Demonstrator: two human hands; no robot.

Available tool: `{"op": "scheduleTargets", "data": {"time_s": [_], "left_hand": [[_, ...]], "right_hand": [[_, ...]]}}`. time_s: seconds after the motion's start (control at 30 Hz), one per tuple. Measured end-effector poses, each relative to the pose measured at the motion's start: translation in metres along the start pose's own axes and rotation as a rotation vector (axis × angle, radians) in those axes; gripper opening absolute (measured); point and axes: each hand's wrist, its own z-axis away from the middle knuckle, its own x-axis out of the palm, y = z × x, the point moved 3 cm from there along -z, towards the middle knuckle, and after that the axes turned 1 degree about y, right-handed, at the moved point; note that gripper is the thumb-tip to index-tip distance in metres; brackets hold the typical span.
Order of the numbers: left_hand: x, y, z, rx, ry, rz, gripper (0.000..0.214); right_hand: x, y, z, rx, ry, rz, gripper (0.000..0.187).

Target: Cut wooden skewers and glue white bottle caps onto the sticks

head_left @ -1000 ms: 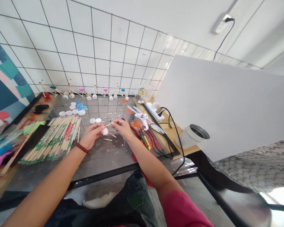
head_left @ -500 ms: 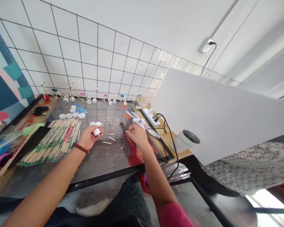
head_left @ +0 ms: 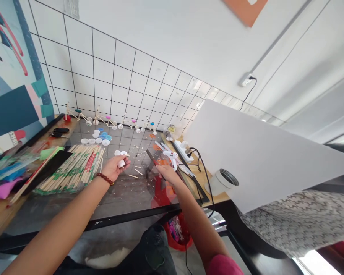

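My left hand (head_left: 114,168), with a beaded bracelet at its wrist, pinches a white bottle cap (head_left: 121,164) that has a short stick end poking out. Two more white caps (head_left: 120,153) show just beyond those fingers. On the right, my right hand (head_left: 166,172) is closed round the red handles of the pliers (head_left: 150,156); their dark jaws point away to the upper left, and most of the handles are hidden. A white glue gun (head_left: 171,157) stands just beyond that hand. Short cut stick pieces (head_left: 138,172) lie between my hands.
Bundled wooden chopsticks (head_left: 71,168) lie at the left. White and blue caps (head_left: 102,136) sit behind them. Small stick-and-cap models (head_left: 111,121) line the wire grid. A power strip (head_left: 184,151), trailing cables and a white container (head_left: 221,182) are at the right.
My right hand has closed on the pliers and picked them up off the table top. My left hand still pinches the cap. The view has shifted slightly.
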Motion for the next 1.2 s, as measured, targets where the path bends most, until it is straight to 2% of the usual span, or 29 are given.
{"op": "scheduleTargets", "data": {"time_s": [0.07,0.2,0.3,0.43,0.63,0.9,1.2], "left_hand": [[0.000,0.000,0.000,0.007,0.000,0.000,0.008],[0.001,-0.001,0.001,0.002,-0.009,-0.010,0.005],[0.003,-0.001,0.002,-0.001,-0.017,-0.025,0.003],[0.004,-0.001,0.003,0.016,-0.023,-0.054,0.004],[0.006,-0.004,0.004,0.040,0.000,-0.104,0.008],[0.006,-0.005,0.006,0.065,0.013,-0.143,0.005],[0.006,-0.008,0.004,0.085,0.007,-0.137,0.010]], "right_hand": [[0.007,-0.006,0.006,0.063,-0.074,-0.231,0.048],[0.033,-0.026,0.017,0.233,-0.306,-0.899,0.048],[0.046,-0.036,0.019,0.267,-0.343,-1.018,0.044],[0.050,-0.043,0.019,0.249,-0.345,-0.996,0.037],[0.052,-0.052,0.022,0.153,-0.383,-0.848,0.035],[0.050,-0.052,0.024,0.125,-0.356,-0.663,0.036],[0.045,-0.051,0.023,-0.056,-0.328,-0.395,0.029]]}}
